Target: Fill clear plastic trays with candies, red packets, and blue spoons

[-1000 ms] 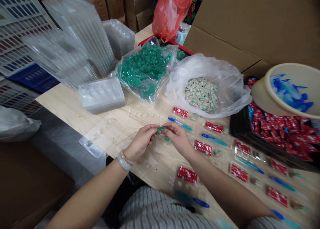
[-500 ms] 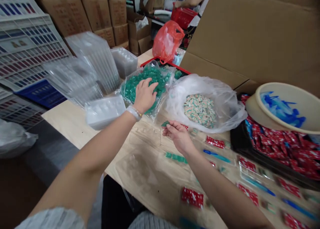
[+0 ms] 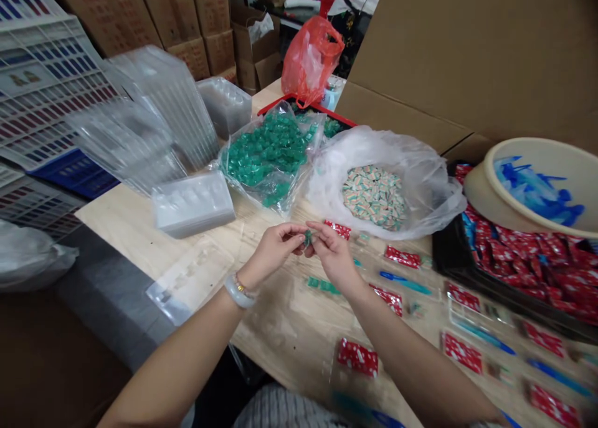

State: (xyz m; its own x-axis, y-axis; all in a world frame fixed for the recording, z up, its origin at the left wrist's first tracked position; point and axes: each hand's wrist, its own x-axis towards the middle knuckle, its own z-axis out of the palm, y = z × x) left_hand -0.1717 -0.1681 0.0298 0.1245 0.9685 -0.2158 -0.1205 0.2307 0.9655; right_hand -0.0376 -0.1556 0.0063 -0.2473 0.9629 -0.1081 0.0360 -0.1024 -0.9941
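Fingertips of the left hand (image 3: 275,247) and right hand (image 3: 334,256) come together over the desk (image 3: 121,215), with thumb and forefinger of each pinched on a small green piece (image 3: 308,238). From my remote seat I cannot tell whether this is one piece or two pressed edge to edge; the fingers cover most of it.

Taking the hands as the middle of the dial, I find a green strip (image 3: 323,285) lying on the desk between five and six o'clock, near the right wrist. An open bag of loose green pieces (image 3: 266,151) sits at eleven o'clock, and a white bag (image 3: 420,151) of pale striped pieces (image 3: 374,197) at two. A stack of see-through trays (image 3: 194,210) stands between nine and ten. One red packet (image 3: 337,230) lies just beyond the right fingers, towards two o'clock; another red packet (image 3: 359,357) lies nearer the body, at five.

For fine finger work like this, I judge a light pinch best, the thumbs doing the pressing while the forefingers back the piece from behind. I would grip it by its edges, so that the fingers hide less of it from me, and hold both wrists steady. A piece this small could spring loose if squeezed off-centre, so I would press evenly from both sides and stay low above the desk.
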